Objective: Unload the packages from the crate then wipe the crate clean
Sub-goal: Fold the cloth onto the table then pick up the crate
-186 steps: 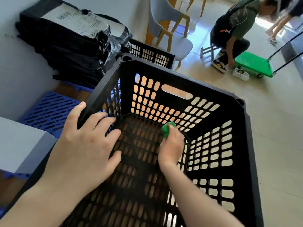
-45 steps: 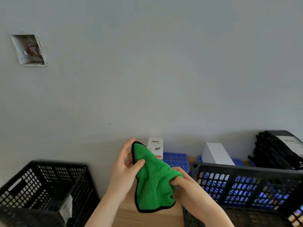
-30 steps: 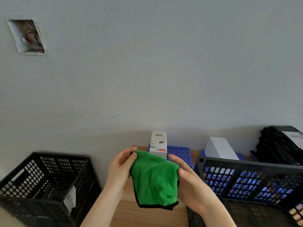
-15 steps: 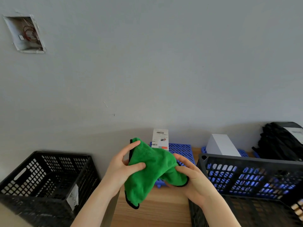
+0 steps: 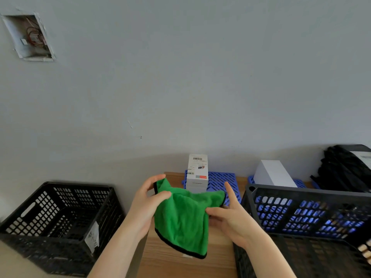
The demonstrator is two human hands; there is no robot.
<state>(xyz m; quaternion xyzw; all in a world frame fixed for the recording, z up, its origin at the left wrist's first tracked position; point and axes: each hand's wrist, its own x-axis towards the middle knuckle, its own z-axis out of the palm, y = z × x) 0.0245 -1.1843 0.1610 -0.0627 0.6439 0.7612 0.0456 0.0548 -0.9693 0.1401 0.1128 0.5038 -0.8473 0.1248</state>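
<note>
Green cloth (image 5: 184, 215) with a black hem hangs at the lower centre of the frame, pinched at its top left corner by my left hand (image 5: 147, 205) and gripped at its right side by my right hand (image 5: 230, 215) (index finger pointing up). The black crate (image 5: 301, 192) sits at the lower right, just beside my right hand. Packages stand outside it: a labelled white box (image 5: 197, 171) above the cloth and black bags (image 5: 345, 169) at the right edge.
</note>
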